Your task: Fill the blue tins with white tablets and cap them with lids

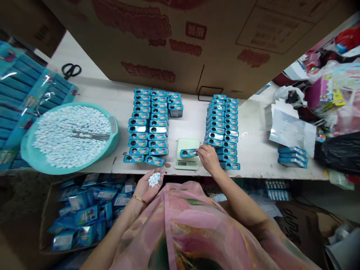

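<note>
My left hand (149,185) is turned palm up and cupped around a small heap of pale blue-white pellets (154,179), just off the table's front edge. My right hand (208,157) pinches the right end of a small blue box (188,153) with a dark round opening on its top. That box rests on a pale green kitchen scale (188,144) whose display faces me. Rows of matching blue boxes (158,137) stand to the left of the scale, and more rows (231,133) stand to its right, close by my right hand.
At left, a turquoise basin (112,150) full of pellets holds metal tongs (92,135). Black scissors (71,70) lie behind it. A large carton (180,56) blocks the back. Below the table, an open box (46,221) contains blue packs. Papers (294,131) and stacked blue packs (292,157) are at right.
</note>
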A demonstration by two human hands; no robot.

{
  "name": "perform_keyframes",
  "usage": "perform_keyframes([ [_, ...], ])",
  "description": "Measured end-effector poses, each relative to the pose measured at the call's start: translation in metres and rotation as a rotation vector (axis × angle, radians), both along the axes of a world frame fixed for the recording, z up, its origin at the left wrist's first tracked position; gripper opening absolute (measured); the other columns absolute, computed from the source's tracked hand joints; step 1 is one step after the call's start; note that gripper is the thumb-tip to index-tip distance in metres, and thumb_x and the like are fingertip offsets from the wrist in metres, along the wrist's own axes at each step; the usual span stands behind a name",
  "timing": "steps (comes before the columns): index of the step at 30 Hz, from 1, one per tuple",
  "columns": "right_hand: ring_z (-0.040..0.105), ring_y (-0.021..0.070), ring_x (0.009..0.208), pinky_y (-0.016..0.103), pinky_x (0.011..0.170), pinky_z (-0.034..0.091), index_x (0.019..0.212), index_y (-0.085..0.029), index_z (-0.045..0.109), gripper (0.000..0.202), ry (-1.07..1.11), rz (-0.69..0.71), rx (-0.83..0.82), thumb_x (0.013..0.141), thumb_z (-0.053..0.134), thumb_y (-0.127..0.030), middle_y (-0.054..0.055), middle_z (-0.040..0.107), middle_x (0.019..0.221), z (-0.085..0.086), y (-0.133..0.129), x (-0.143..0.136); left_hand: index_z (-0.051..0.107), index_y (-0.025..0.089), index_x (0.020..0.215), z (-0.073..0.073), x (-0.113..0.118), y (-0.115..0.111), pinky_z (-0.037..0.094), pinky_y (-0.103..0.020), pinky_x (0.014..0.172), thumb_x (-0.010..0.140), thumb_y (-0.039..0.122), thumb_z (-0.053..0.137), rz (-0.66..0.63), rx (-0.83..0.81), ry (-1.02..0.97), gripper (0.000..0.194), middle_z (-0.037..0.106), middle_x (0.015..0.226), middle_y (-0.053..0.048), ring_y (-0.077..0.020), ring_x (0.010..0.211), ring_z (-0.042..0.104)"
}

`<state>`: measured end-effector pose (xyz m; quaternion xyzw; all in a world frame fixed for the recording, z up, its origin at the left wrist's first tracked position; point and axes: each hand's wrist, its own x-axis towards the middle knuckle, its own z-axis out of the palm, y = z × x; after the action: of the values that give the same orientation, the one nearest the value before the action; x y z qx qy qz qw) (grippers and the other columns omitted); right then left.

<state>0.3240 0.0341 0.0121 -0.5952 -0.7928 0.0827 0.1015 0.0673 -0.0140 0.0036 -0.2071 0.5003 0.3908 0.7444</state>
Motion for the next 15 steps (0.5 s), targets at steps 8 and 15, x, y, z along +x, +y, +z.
perform_keyframes([
  [8, 0.042, 0.0164, 0.08, 0.028, 0.069, 0.028, 0.086, -0.021, 0.063, 0.02, -0.033, 0.02, -0.012, 0.084, 0.044, -0.025, 0.003, 0.057, 0.085, 0.002, 0.004, -0.004, 0.057, 0.01, 0.074, 0.0, 0.0, -0.003, 0.053, -0.025, 0.054, 0.079, 0.012, 0.04, 0.041, -0.019, 0.001, 0.019, 0.062, 0.07, -0.01, -0.0148, 0.065, 0.061],
  [15, 0.045, 0.0165, 0.079, 0.029, 0.069, 0.029, 0.085, -0.02, 0.063, 0.02, -0.008, 0.047, -0.056, 0.084, 0.044, -0.025, 0.003, 0.06, 0.084, -0.001, 0.003, -0.016, 0.057, 0.009, 0.076, -0.001, 0.004, -0.002, 0.053, -0.025, 0.054, 0.079, 0.012, 0.04, 0.022, -0.019, 0.001, 0.017, 0.063, 0.069, -0.01, -0.0146, 0.065, 0.061],
])
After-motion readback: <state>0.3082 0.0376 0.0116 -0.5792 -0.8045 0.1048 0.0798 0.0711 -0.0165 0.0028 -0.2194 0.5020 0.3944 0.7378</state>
